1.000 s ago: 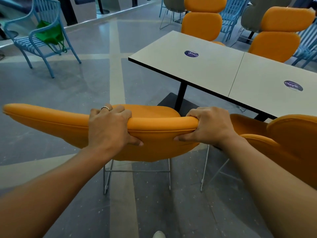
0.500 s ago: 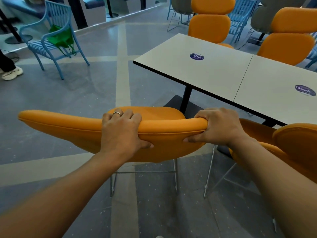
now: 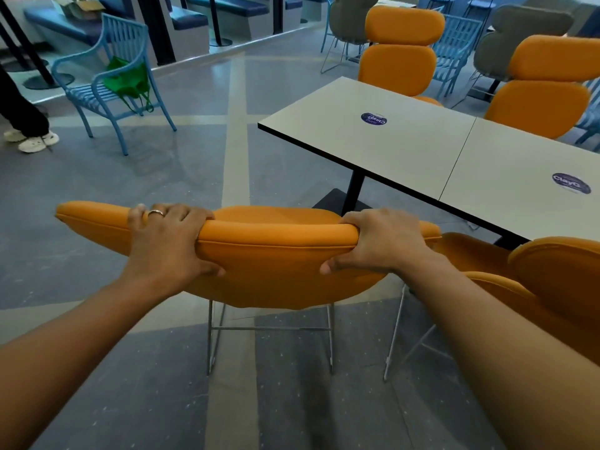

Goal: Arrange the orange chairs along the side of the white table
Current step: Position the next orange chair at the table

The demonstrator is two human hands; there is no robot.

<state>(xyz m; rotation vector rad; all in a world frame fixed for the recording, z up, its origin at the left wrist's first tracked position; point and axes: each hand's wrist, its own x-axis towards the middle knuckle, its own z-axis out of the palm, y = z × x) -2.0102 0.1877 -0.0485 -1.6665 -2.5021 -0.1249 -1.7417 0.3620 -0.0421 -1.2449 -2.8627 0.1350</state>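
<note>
At centre frame, the held orange chair [image 3: 276, 264] stands just short of the white counter's [image 3: 373, 147] near edge, beside a second orange chair [image 3: 552, 280] at lower right. The left hand [image 3: 165, 241] and right hand [image 3: 376, 241] keep the hold of a second ago, with fingers [image 3: 181, 214] curled over the backrest top and thumbs beneath. Change noted: the chair appears to have shifted slightly towards its neighbour. Judgement: alignment is close, and the final push in is outstanding.

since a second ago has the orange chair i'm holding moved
No: the orange chair keeps its legs roughly where they were against the white table's black post; the camera shifted.
</note>
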